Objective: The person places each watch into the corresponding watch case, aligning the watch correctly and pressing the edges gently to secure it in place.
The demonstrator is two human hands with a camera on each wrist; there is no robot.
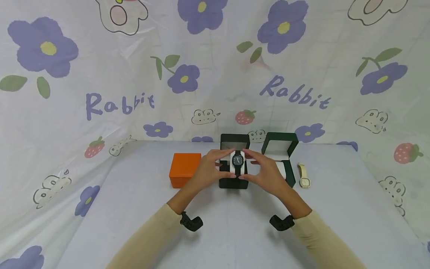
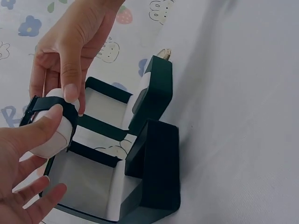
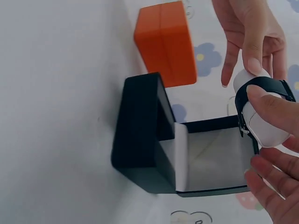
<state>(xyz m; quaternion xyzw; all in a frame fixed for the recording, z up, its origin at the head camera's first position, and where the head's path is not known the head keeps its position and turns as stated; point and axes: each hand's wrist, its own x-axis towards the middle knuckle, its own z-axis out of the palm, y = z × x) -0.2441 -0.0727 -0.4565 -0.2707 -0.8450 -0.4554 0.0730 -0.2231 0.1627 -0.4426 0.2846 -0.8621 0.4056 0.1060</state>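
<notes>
A white cloth printed with purple flowers, rabbits and strawberries (image 1: 228, 78) hangs behind a pale table (image 1: 231, 231). Over it, the left hand (image 1: 209, 170) and right hand (image 1: 267, 173) pinch opposite sides of one load between thumbs and fingertips, their remaining fingers loosely spread. That load, a black watch (image 1: 237, 160) wrapped round a white cushion (image 2: 53, 144), sits midway between the hands, dial up, raised above an open black box (image 1: 234, 183). Beside this box, past the right hand, stands an open green box (image 1: 290, 173), with a gold watch (image 1: 304, 180) lying farther right. A closed orange box (image 1: 184, 170) stands near the left hand. Beige sleeves (image 1: 147, 235) cover both forearms.
</notes>
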